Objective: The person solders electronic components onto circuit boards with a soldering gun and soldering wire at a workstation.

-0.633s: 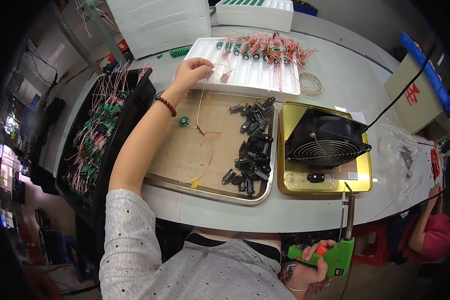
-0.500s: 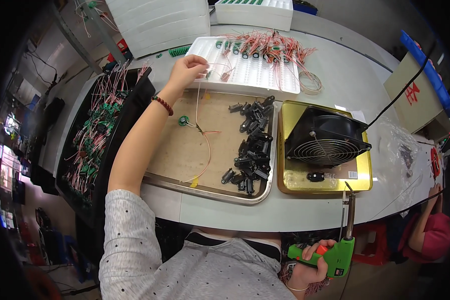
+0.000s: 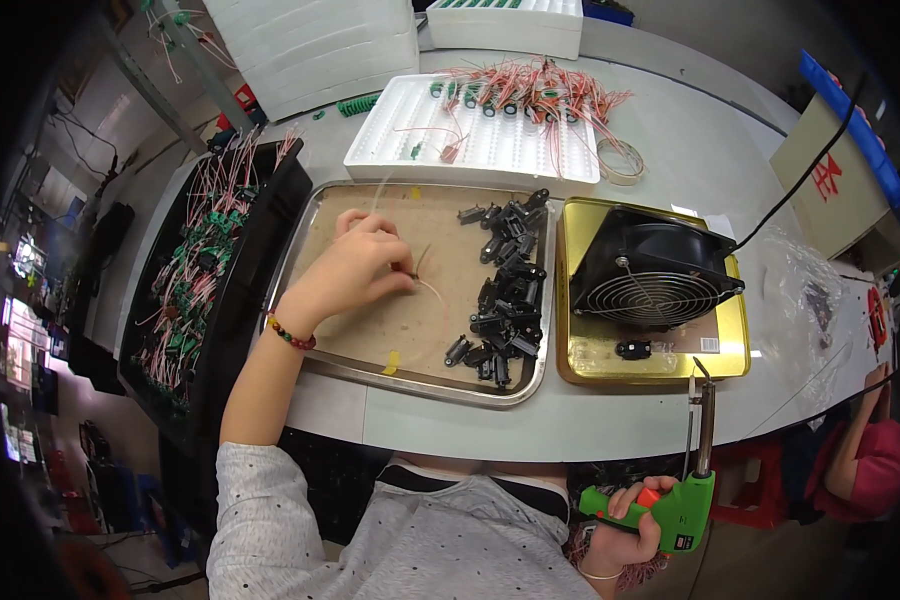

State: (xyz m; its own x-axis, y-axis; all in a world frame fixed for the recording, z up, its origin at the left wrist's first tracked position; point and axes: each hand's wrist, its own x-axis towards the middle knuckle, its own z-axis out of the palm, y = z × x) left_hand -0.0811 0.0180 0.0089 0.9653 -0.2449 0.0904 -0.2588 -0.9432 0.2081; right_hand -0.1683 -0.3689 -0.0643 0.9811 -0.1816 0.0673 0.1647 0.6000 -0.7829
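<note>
Over the board-lined metal tray (image 3: 315, 240), my left hand (image 3: 365, 262) is closed, thumb and fingertips pinching a thin wire assembly (image 3: 430, 284). Some of its pale wire shows past the fingertips; the rest is hidden under the hand. To the right in the same tray lies a heap of small black plastic parts (image 3: 510, 270). At the lower right, my right hand (image 3: 625, 525) grips the handle of a green soldering gun (image 3: 688, 515), its fingers wrapped round beside a red trigger. The gun's metal barrel points up, with its bent tip near the gold tin's front edge.
A black fan (image 3: 655, 270) stands on the gold tin (image 3: 590, 370), a small black part before it. A white foam tray (image 3: 375, 135) holds red-wired green parts at the back. On the left, a black bin (image 3: 295, 175) is full of wired boards. Another person's arm (image 3: 850, 445) shows far right.
My left hand has come down and nearer, from the foam tray to the metal tray, and now covers the round green part that lay there. My right hand has barely moved.
</note>
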